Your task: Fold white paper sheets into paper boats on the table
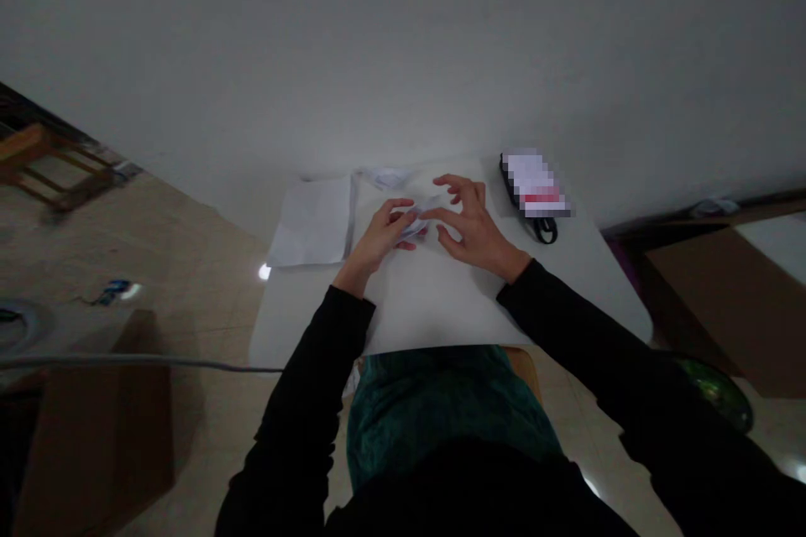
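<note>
Over the middle of a white table [428,310], my left hand [379,237] grips a small piece of folded white paper [414,226] between thumb and fingers. My right hand [469,226] is on the other side of it, fingers spread and bent. Its index fingertip reaches to the paper and seems to touch it. A stack of white paper sheets [311,222] lies left of my left hand. Beyond the hands, near the wall, rests another crumpled or folded white paper [387,177]. The exact shape of the held paper is partly hidden by my fingers.
At the table's right back lies a blurred-out item [535,185] with a black cord loop [545,230]. A wall [403,42] stands directly behind the table. Cardboard boxes [126,428] are on the floor at both sides, and a wooden stool [38,155] at far left.
</note>
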Available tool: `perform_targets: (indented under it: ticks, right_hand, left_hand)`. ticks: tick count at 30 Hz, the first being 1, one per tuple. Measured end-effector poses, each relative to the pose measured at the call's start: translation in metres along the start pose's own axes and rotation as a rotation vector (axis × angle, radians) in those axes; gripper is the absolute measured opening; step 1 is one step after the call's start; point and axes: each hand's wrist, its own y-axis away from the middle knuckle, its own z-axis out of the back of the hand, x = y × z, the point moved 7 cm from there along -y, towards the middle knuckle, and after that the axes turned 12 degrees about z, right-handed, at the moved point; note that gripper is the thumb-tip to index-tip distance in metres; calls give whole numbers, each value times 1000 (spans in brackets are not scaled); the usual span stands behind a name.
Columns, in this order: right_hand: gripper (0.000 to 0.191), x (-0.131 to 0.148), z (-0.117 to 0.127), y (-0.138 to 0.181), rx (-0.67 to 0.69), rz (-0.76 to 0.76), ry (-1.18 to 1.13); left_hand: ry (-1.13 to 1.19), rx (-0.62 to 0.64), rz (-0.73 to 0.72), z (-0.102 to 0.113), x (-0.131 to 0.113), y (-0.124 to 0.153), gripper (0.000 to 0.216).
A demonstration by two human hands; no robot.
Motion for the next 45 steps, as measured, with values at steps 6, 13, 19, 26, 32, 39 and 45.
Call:
perform_targets:
  ticks: [6, 13, 19, 26, 32, 39, 45]
  right_hand:
    - [12, -7, -15, 6, 134, 96, 218]
    - [15, -33, 1, 1, 12, -100, 336]
    - [16, -93, 1, -13, -23, -307, 423]
    - [18, -134, -4, -19, 28, -416, 447]
    - [29, -132, 7, -17, -43, -445, 522]
    - [29, -72, 1, -4, -137, -299, 463]
    - [25, -57, -13, 6, -134, -215, 348]
  left_hand:
    - [-88, 87, 10, -6, -5, 6, 42]
    - [-379, -282, -290, 24, -42, 26, 51]
    - [-772, -761, -203, 91, -63, 40, 39]
    - [-1037, -643, 123, 108, -42, 13, 46]
    - [-1094, -739, 159, 107, -37, 16, 58]
    - [-1112, -846, 226, 98, -40, 23, 78]
    - [-1102, -815, 228, 107, -39, 15, 65]
